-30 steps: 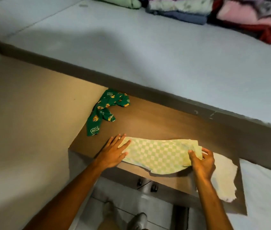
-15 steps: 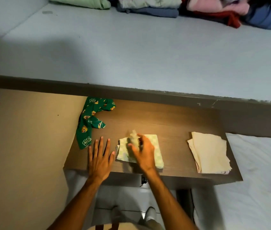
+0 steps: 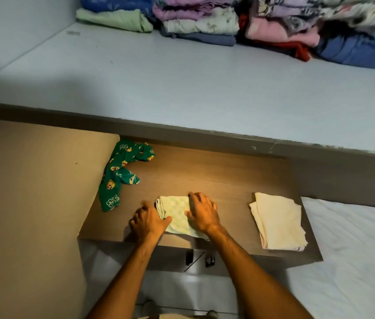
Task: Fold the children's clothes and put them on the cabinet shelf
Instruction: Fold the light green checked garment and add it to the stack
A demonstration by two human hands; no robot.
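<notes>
A small checked pale-green garment (image 3: 177, 212), folded into a compact rectangle, lies near the front edge of a brown wooden surface (image 3: 216, 178). My left hand (image 3: 148, 221) grips its left edge, fingers curled round the fabric. My right hand (image 3: 202, 212) lies flat on its right half, pressing it down. A folded cream garment (image 3: 278, 221) rests to the right on the same surface. An unfolded green printed garment (image 3: 119, 174) lies crumpled at the left back corner.
Beyond the wooden surface runs a wide white shelf (image 3: 182, 84) with a pile of folded clothes (image 3: 239, 21) along its back. A beige wall (image 3: 25, 203) stands on the left. White bedding (image 3: 361, 261) lies at the right; cabinet door handles (image 3: 200, 259) show below.
The checked garment went from spread out to a small folded rectangle. My left hand moved from the bare wood onto its left edge; my right hand now presses it flat.
</notes>
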